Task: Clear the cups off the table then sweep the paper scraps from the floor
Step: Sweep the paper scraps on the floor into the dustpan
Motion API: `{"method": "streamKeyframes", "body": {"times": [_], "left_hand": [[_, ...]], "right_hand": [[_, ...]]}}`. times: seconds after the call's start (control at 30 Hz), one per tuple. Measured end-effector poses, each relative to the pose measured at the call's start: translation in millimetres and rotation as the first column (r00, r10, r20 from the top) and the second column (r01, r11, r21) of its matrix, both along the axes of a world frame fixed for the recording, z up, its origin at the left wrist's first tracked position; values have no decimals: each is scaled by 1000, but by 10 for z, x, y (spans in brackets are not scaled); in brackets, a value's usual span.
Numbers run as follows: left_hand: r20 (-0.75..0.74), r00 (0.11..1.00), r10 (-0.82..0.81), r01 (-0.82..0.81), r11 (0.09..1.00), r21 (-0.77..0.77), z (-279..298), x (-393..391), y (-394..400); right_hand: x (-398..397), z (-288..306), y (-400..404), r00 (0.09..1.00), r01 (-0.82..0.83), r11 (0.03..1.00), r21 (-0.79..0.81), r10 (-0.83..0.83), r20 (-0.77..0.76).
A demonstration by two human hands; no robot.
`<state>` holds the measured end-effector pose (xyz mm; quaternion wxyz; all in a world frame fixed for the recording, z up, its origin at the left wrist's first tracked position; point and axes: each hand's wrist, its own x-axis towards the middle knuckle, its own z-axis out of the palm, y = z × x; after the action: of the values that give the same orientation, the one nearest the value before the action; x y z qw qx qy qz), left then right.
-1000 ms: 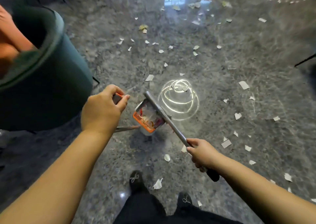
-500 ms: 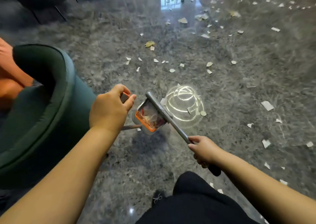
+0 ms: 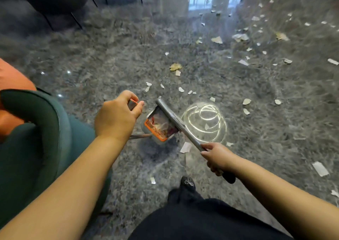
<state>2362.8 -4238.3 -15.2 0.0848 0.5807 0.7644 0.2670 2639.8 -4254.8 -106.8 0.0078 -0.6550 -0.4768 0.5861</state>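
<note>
My left hand [image 3: 117, 117] grips the top of the dustpan's handle. Below it hangs the grey dustpan [image 3: 159, 128] with an orange comb edge, with scraps inside, just above the floor. My right hand [image 3: 216, 157] holds the grey broom handle [image 3: 176, 120], which slants up-left across the dustpan's mouth; the broom head is hidden. White paper scraps [image 3: 245, 102] lie scattered over the glossy grey stone floor, mostly ahead and to the right, one scrap [image 3: 185, 147] right beside the dustpan. No cups or table are in view.
A dark green armchair [image 3: 36, 139] stands close at my left, with something orange [image 3: 11, 85] behind it. Chairs with thin black legs [image 3: 77, 21] stand at the far left. My dark-trousered legs and a black shoe [image 3: 187, 183] are below. A lamp's spiral reflection [image 3: 205, 122] glares on the floor.
My view has moved forward and tilted up, so the armchair slid lower left and more far floor shows. Both hands keep their holds on dustpan and broom.
</note>
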Motion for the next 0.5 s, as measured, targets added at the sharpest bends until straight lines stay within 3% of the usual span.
{"method": "streamKeyframes", "body": {"times": [0.23,0.5], "left_hand": [[10,997,79,-80,995,51,131,-565,1492],[50,998,46,-48,998,40,35,-1346,3369]], "right_hand": [[-490,167,1676,999,-33,999,4,33,21],[-1300,79,3532,997,-72,997,32,71,43]]}}
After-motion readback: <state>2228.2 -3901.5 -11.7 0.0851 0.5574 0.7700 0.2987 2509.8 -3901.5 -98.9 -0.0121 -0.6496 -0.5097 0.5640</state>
